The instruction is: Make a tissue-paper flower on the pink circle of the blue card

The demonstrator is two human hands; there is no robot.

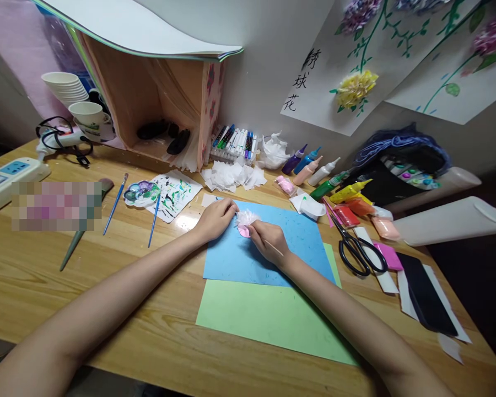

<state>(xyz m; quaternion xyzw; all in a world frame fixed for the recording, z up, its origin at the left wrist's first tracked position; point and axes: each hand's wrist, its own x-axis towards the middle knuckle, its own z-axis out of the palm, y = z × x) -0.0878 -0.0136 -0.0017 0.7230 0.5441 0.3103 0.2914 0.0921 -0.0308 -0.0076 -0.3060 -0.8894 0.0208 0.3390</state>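
My right hand [269, 241] grips a thin pale stick [275, 248] like a pencil; its working tip is hidden by the fingers. Just past those fingertips, a fluffy white tissue-paper flower [247, 217] lies over a pink piece [243, 231] on the blue sheet [301, 231]. My left hand [217, 220] rests at the sheet's left edge, fingers curled and pressed together close to the flower. Whatever it may pinch is hidden. Under the blue sheet lies a light green sheet [268, 320].
Black-handled scissors [357, 253], clay packets [347, 216] and a dark phone [425, 292] lie right. Glue bottles [310, 171], tissue scraps [233, 175] and markers [235, 140] line the back. Left are paintbrushes [114, 207], a palette [138, 193], a power strip [16, 176] and paper cups [86, 113].
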